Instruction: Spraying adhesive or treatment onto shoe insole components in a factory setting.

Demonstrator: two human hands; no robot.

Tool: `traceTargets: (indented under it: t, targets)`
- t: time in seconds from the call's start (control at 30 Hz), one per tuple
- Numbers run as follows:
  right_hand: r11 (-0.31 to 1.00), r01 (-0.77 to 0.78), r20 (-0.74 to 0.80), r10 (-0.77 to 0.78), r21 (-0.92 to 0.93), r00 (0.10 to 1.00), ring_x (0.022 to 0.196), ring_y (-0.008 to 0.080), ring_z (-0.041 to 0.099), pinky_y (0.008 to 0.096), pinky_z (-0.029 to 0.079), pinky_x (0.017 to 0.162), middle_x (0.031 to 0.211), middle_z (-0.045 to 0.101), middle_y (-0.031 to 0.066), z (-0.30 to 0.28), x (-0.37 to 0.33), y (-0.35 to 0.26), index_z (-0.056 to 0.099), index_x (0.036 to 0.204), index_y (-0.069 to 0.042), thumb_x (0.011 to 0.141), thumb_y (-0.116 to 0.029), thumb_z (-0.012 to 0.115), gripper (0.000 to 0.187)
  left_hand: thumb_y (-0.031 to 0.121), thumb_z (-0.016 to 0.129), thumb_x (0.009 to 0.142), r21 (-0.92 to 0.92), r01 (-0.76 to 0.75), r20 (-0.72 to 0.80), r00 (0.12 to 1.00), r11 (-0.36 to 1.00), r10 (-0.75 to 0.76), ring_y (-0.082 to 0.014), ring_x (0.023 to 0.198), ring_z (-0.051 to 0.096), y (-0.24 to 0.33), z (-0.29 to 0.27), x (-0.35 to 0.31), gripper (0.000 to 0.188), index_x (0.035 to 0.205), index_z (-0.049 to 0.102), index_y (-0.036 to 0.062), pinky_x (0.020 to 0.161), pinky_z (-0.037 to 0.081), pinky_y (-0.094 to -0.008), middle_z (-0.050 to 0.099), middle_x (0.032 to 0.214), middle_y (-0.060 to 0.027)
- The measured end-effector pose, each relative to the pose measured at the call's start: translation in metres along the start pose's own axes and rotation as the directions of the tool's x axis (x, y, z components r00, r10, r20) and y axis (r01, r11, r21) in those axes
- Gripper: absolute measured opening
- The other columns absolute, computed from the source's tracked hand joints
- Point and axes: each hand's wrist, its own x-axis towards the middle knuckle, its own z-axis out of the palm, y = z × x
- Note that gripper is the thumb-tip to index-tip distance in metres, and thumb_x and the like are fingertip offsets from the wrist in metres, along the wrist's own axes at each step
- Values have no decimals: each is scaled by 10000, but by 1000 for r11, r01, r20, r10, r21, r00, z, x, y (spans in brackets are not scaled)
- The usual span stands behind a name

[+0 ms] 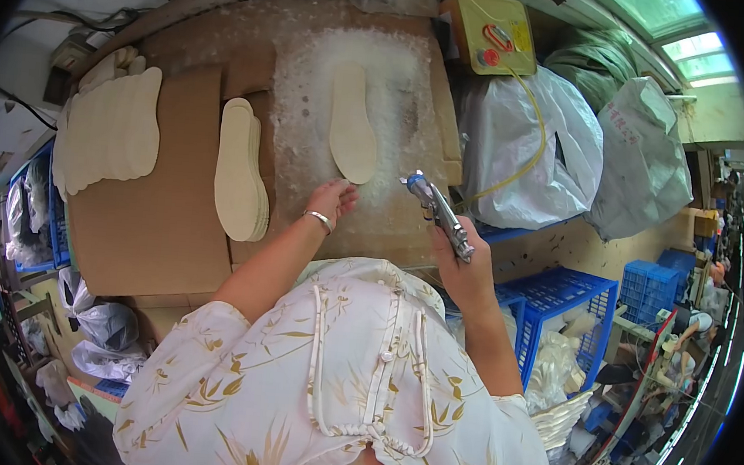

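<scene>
Light blue cloth: closest of all, right under me, with my leaf-print blouse (354, 353) just beyond.
Right hand (465, 266): fingers wrapped round the metal spray gun (443, 216), off the desk's near edge; trigger pressed or not, I can't tell.
Left hand (332, 201): half-curled, gripping nothing I can see, fingertips right at the heel end; touching or not, too close to call.
Single insole (352, 126): here it lies, flat and lengthwise between the desk's near and far edges, on a white-crusted patch.
Gun work: I'd judge a level nozzle and smooth, even passes best, my left fingers well out of its line.
Insole handling: thin and light by the look, so I'd pinch only the rim.
Insole stack (241, 170): left of the patch, toward the near edge; spray drifting that way could catch it.
Fanned insoles (109, 133): overlapping along the desk's left edge.
Yellow hose (538, 141): looping from the yellow can (506, 33) at the far right corner, over the white sack (531, 149); a possible snag.
Blue crate (564, 291): beyond the right edge, near my right elbow.
</scene>
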Motion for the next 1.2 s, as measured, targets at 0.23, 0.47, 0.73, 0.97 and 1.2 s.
traceTargets:
  t: [0.23, 0.47, 0.73, 0.97, 1.2]
  targets:
    - [990, -37, -11, 39, 139, 999, 674, 85, 482, 250, 428, 615, 719, 546, 22, -5, -12, 21, 591, 1091, -2, 934, -168, 610, 229, 168, 655, 884, -49, -146, -197, 971, 988, 133, -172, 699, 668, 7, 15, 3, 220, 1055, 616, 36, 534, 534, -269, 665, 900, -61]
    - [989, -94, 43, 89, 119, 995, 640, 66, 413, 246, 382, 569, 692, 489, -7, -1, -16, 21, 592, 1009, 14, 942, -128, 576, 158, 159, 690, 839, 351, -389, -126, 882, 852, 455, -148, 725, 687, 91, 23, -65, 203, 994, 686, 27, 581, 536, -246, 700, 883, -61]
    - [995, -74, 57, 70, 66, 996, 627, 87, 407, 270, 385, 555, 658, 489, 20, 21, -4, 11, 560, 879, 9, 939, -151, 586, 173, 152, 697, 798, 707, -619, -24, 463, 343, 886, -100, 685, 654, 215, -106, -115, 179, 902, 723, 8, 619, 522, -252, 700, 746, -50]
    - [1000, -25, 54, 24, 2, 998, 620, 106, 420, 288, 409, 568, 647, 501, 63, 39, 5, -3, 589, 925, 23, 923, -161, 605, 185, 146, 682, 798, 847, -456, -188, 223, 273, 957, -171, 750, 704, 260, -213, -112, 194, 930, 727, 11, 663, 534, -275, 727, 819, -99]
    - [997, -69, 56, 70, -17, 996, 623, 108, 421, 292, 410, 571, 649, 506, 67, 53, 4, -8, 593, 915, 22, 923, -166, 606, 188, 171, 659, 810, 859, -253, -388, 245, 445, 889, -199, 715, 703, 248, -327, -67, 237, 982, 723, 20, 676, 550, -302, 725, 865, -128]
